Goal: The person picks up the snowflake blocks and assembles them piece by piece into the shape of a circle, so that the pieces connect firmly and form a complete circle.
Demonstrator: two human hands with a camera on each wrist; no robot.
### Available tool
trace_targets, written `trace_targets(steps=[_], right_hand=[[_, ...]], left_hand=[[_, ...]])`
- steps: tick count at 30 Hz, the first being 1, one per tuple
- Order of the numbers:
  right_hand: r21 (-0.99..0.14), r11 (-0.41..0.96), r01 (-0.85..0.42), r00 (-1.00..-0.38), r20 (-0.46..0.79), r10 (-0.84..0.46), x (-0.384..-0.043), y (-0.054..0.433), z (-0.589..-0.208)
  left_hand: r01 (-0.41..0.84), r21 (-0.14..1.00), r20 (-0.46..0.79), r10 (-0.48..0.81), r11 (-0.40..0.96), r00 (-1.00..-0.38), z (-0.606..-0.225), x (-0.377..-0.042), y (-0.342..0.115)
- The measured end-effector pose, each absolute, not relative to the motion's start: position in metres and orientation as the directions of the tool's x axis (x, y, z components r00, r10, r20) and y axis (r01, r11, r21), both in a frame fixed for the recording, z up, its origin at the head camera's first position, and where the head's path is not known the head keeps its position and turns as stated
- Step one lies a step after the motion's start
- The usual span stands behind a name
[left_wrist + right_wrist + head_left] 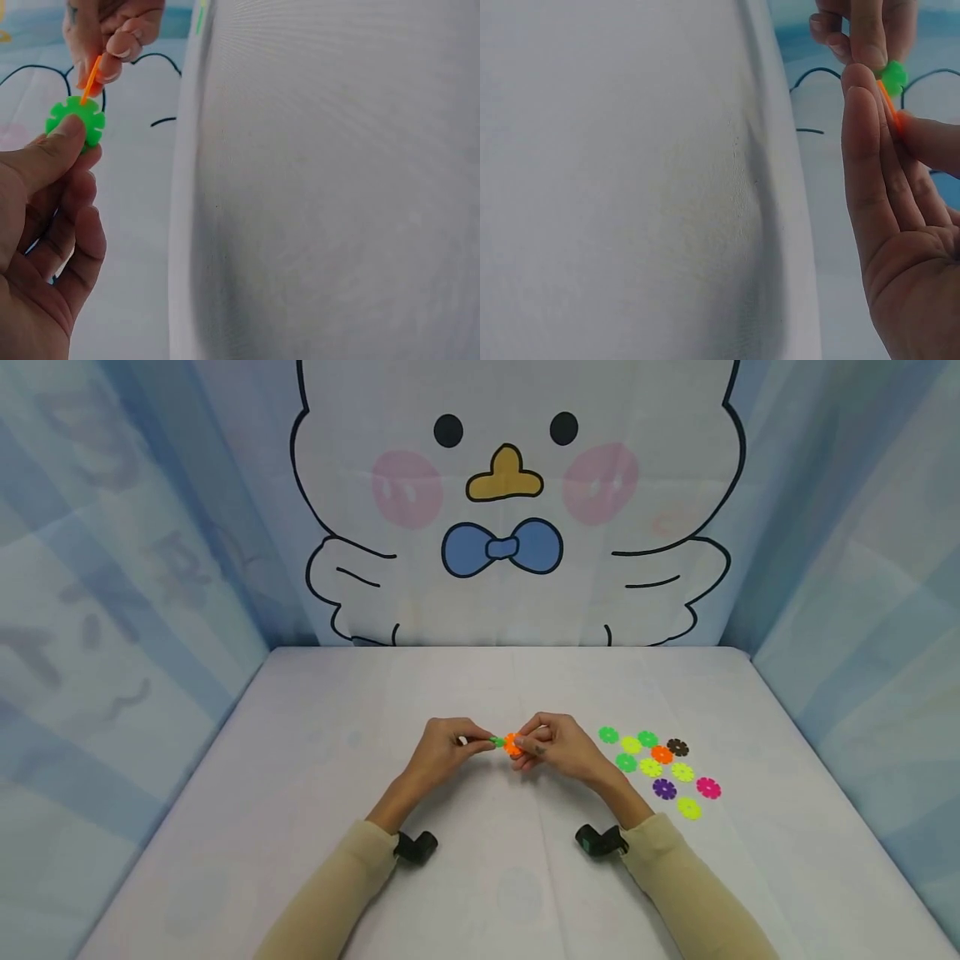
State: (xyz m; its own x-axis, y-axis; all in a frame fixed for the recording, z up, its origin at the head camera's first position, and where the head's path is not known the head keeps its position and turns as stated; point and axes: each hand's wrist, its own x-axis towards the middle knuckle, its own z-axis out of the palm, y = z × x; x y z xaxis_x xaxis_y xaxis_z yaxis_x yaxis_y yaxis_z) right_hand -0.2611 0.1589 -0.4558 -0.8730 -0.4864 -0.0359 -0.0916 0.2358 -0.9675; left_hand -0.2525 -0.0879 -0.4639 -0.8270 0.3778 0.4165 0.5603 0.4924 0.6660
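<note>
My left hand [447,748] pinches a green notched disc [88,120] between thumb and forefinger. Facing it, my right hand [553,745] pinches an orange notched disc [512,744] the same way. In the left wrist view the orange disc shows edge-on, its rim at a notch of the green disc, the two set at an angle to each other. The right wrist view shows the green disc [894,78] meeting the upper end of the orange one [889,105]. Both discs are held up over the middle of the white table.
Several loose notched discs lie flat on the table [360,877] right of my right hand, among them a purple disc [664,789], a pink disc [708,787] and a dark brown disc [678,747]. A cloth backdrop with a cartoon bird stands behind.
</note>
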Motion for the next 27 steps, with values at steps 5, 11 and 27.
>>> trace_targets(steps=[5, 11, 27], right_hand=[[-0.974, 0.216, -0.061, -0.869, -0.055, -0.492, -0.2596, 0.1593, -0.4544], [-0.981, 0.193, -0.023, -0.864, -0.078, -0.497, -0.258, 0.1599, -0.4532], [-0.983, 0.181, -0.024, -0.87, -0.068, -0.489, -0.2558, 0.157, -0.4533]], left_hand=[[0.603, 0.641, 0.46, 0.392, 0.475, -0.797, -0.4643, -0.2523, -0.0888], [0.639, 0.617, 0.5, 0.398, 0.46, -0.769, -0.4654, -0.2519, -0.0889], [0.661, 0.61, 0.545, 0.375, 0.436, -0.75, -0.4681, -0.2498, -0.0855]])
